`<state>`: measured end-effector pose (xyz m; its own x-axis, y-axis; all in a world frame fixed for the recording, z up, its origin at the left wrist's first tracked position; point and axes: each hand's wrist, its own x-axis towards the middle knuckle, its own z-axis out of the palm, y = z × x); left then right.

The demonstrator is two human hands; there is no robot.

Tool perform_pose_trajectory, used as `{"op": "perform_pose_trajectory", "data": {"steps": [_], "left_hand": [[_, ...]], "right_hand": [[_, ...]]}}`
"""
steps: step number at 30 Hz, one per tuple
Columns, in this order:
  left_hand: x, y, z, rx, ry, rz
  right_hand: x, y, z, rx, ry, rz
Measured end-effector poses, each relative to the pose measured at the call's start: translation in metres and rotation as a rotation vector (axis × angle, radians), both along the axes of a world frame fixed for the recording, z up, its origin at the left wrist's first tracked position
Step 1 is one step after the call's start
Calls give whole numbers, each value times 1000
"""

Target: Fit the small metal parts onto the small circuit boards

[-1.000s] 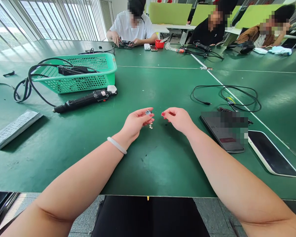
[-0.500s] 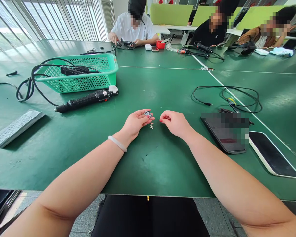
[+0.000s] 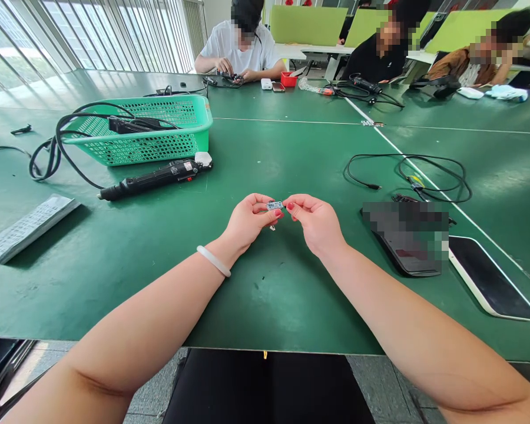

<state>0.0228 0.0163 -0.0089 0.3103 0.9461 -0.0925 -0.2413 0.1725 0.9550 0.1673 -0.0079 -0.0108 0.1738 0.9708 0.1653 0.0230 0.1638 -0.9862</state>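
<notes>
Between the thumb and fingers of my left hand (image 3: 246, 222) is a small flat piece that looks like a circuit board (image 3: 274, 205), pale with dark markings. My right hand (image 3: 315, 221) is closed in a pinch at the right end of that piece. Something small and dark shows at its fingertips, too small to name. On the table just below my left fingertips lie tiny pale metallic bits (image 3: 272, 228), partly hidden by the fingers.
A green basket (image 3: 159, 144) with cables stands at the left, a black electric screwdriver (image 3: 154, 179) before it. A paper stack (image 3: 29, 229) lies far left. To the right are a looped cable (image 3: 428, 156), a dark tablet-like device (image 3: 401, 241) and a phone (image 3: 494, 274). Several people sit beyond.
My right hand has moved left until its fingertips meet the small board. The board has turned to lie level, held further out in my left fingertips.
</notes>
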Motion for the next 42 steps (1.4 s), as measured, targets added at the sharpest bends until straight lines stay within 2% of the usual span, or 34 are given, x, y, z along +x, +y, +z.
{"op": "perform_pose_trajectory", "data": {"steps": [4,8,17,24,34,42], "left_hand": [[3,-6,2,59,-16,8],[4,-9,4,87,-26,39],[5,-12,7,178,38,111],[5,-13,7,176,6,107],[10,-21,8,158,-66,107],[9,-20,4,122,-136,105]], "right_hand": [[-4,-2,-1,-56,161,67],[-6,-3,0,-55,197,52],[-5,-3,-2,37,59,4],[-5,-4,-3,125,45,20],[-9,-8,-4,238,-101,-104],[-7,-4,-4,149,42,36]]}}
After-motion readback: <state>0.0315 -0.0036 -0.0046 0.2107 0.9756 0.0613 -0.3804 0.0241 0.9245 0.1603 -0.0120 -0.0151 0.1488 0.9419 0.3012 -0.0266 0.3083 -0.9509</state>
